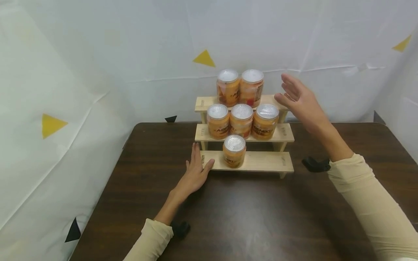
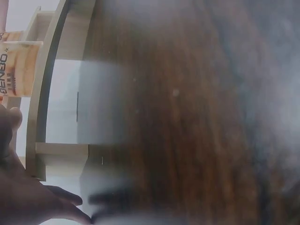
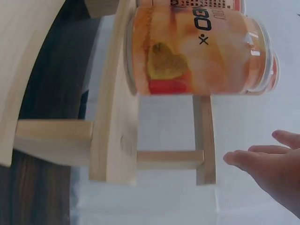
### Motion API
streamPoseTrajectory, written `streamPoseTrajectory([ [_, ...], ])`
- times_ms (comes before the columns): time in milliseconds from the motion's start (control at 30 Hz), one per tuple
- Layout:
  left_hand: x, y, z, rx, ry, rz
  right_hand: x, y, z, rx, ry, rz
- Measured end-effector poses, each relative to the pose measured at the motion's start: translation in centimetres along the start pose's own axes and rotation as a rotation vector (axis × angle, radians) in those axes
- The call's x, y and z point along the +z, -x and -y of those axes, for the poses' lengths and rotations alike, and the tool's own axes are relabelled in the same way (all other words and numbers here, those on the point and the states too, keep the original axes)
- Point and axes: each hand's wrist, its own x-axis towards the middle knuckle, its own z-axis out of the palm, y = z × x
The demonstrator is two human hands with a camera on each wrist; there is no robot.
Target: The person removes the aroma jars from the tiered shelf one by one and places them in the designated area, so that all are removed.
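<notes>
A three-step wooden rack [image 1: 266, 161] stands on the table with orange-labelled, silver-topped cans on every step. Two cans [image 1: 228, 88] are on the top step, three cans [image 1: 241, 121] side by side on the middle one, and a single can [image 1: 234, 152] on the lowest. My left hand [image 1: 195, 174] is at the left end of the lowest step, fingers extended and thumb spread; whether it touches the wood is hard to tell. My right hand [image 1: 302, 103] hovers by the right end of the top step, fingers loosely bent, holding nothing. In the right wrist view it is apart from the rack.
The dark brown table [image 1: 156, 156] extends to both sides and in front of the rack. Behind it hangs a white sheet [image 1: 156, 43] with yellow and black triangles. Black straps [image 1: 316, 165] are near both wrists.
</notes>
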Motion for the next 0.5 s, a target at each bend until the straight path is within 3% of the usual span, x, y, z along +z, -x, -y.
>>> streamPoseTrajectory([
  [100,0.3,-0.4,0.9,0.017,-0.029,-0.01,0.6,-1.0,0.5,0.011,-0.021,0.01],
  [400,-0.3,0.7,-1.4,0.021,0.007,-0.033,2.8,-3.8,1.6,0.021,-0.15,0.087],
  [500,-0.3,0.9,-1.7,0.015,-0.021,-0.04,3.3,-4.4,1.6,0.029,-0.171,0.096],
])
